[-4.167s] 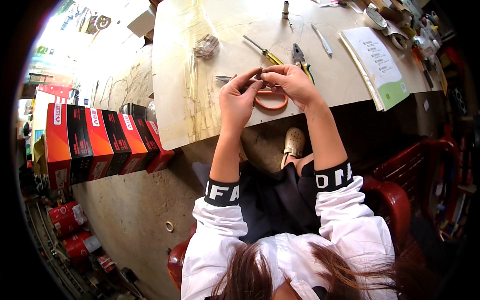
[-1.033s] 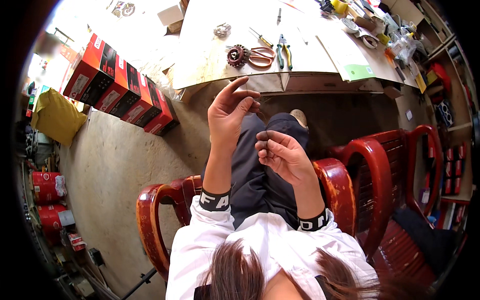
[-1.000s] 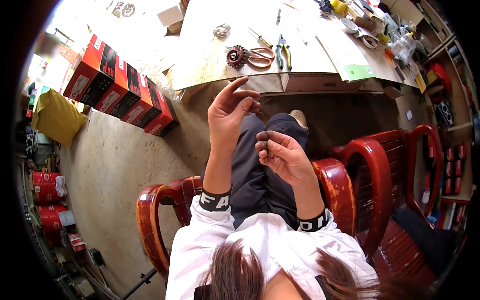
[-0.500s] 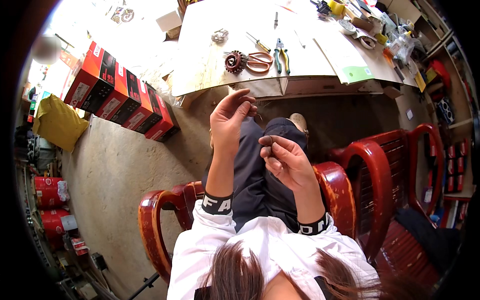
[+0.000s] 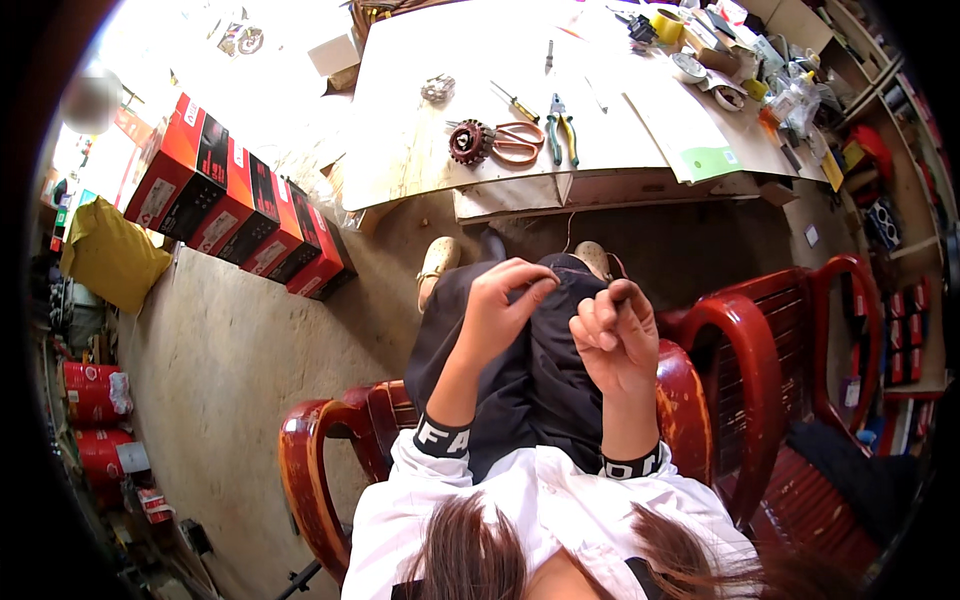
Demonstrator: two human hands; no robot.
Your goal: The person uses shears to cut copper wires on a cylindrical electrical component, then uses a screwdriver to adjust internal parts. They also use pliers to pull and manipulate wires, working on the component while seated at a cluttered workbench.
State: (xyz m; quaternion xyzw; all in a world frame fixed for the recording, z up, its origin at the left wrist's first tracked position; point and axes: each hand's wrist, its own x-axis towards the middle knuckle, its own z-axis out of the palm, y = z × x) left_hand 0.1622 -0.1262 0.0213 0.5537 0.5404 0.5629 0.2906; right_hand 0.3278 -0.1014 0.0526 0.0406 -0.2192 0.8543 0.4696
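As the head view shows, a thin thread [image 5: 576, 270] lies off the worktop [image 5: 395, 165], over the lap [image 5: 555, 400], on the person's side of the near edge. Its long axis runs roughly across, parallel to that edge, from the fingertips of the left hand [image 5: 508, 305] toward the right hand [image 5: 620, 335]. So it lies to the right of the left hand, and to the left of and just beyond the right; the left is nearer, touching it.

The left hand, back up, points right with thumb and forefinger pinched on the thread. The right hand stands palm up, fingers curled, thumb and forefinger seemingly closed on a strand that arches above them; whether it is the same piece is too fine to tell. Near the worktop's near edge lie a wheel [image 5: 468, 143], scissors [image 5: 520, 156] and pliers [image 5: 557, 110].
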